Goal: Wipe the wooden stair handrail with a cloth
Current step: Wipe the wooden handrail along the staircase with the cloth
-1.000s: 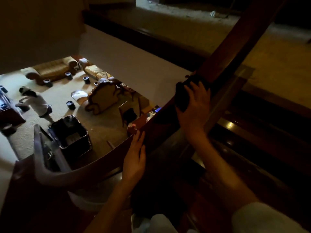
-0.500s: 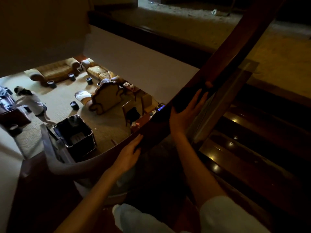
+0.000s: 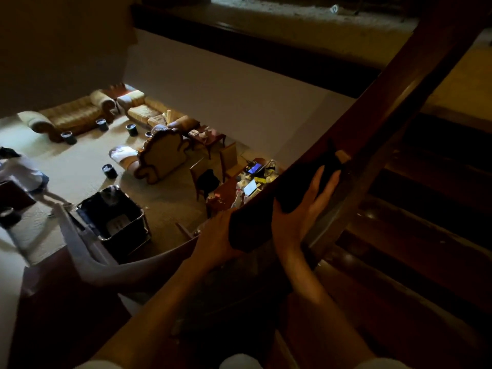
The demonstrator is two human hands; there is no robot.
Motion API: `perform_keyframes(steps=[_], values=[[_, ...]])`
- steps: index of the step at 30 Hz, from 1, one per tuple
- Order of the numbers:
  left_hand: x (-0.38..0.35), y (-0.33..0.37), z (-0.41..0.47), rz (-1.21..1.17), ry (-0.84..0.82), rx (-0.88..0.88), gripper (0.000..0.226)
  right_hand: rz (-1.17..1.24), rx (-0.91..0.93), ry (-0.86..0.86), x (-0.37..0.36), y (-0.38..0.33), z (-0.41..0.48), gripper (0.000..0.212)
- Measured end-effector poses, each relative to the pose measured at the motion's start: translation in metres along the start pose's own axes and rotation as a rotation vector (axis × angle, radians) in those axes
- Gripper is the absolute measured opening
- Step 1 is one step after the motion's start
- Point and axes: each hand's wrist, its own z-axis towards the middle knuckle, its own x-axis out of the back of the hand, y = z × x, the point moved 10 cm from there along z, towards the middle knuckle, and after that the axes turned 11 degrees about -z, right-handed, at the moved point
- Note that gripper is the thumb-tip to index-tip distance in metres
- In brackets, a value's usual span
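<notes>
The handrail [image 3: 378,110] slants from 1 o'clock down to 7. The right hand [image 3: 298,217] - fingers straight - presses a dark cloth [image 3: 298,182] flat on it. The left hand [image 3: 213,238], at its 8 o'clock, rests against the rail - fingers hidden, grip unclear.

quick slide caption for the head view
A dark cloth pressed to the wooden handrail by the right hand, the left hand touching the rail just below it.

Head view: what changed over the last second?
The right hand slid the dark cloth down the reddish-brown wooden handrail toward the left hand; the two hands are now close together. Unchanged: straight right fingers press the cloth to the rail, the left hand stays on the rail lower down; nothing taken up or let go.
</notes>
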Motion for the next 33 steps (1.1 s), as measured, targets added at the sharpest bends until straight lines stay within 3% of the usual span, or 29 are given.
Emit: perform_keyframes(steps=[4,7,9,12,15,21,27,30,33], values=[[0.001,-0.015,0.006,-0.042,0.084,-0.100,0.095,-0.276,0.150,-0.054,-0.013,-0.011,-0.021,0.091],[0.009,0.000,0.003,-0.075,0.131,-0.241,0.084,-0.500,0.424,-0.248,-0.031,-0.042,-0.058,0.084],[0.009,-0.001,0.003,-0.049,0.130,-0.268,0.090,-0.617,0.517,-0.357,-0.035,-0.048,-0.056,0.078],[0.004,-0.022,0.010,0.018,0.113,-0.141,0.108,-0.816,0.480,-0.359,-0.035,-0.048,0.007,0.074],[0.001,-0.029,0.017,0.021,0.090,-0.104,0.110,-0.906,0.332,-0.343,-0.028,-0.047,0.055,0.072],[-0.004,-0.036,0.019,0.061,0.160,-0.224,0.103,-0.852,0.395,-0.305,-0.061,-0.056,-0.041,0.069],[0.011,-0.060,0.001,-0.215,0.072,-0.423,0.075,-0.772,0.325,-0.080,-0.070,-0.052,-0.096,0.072],[0.031,-0.119,-0.028,-0.223,0.057,-0.362,0.076,-0.476,0.263,-0.065,-0.081,-0.056,-0.183,0.088],[0.031,-0.170,-0.052,-0.060,-0.023,-0.365,0.095,-0.014,-0.029,-0.107,-0.103,-0.033,-0.263,0.112]])
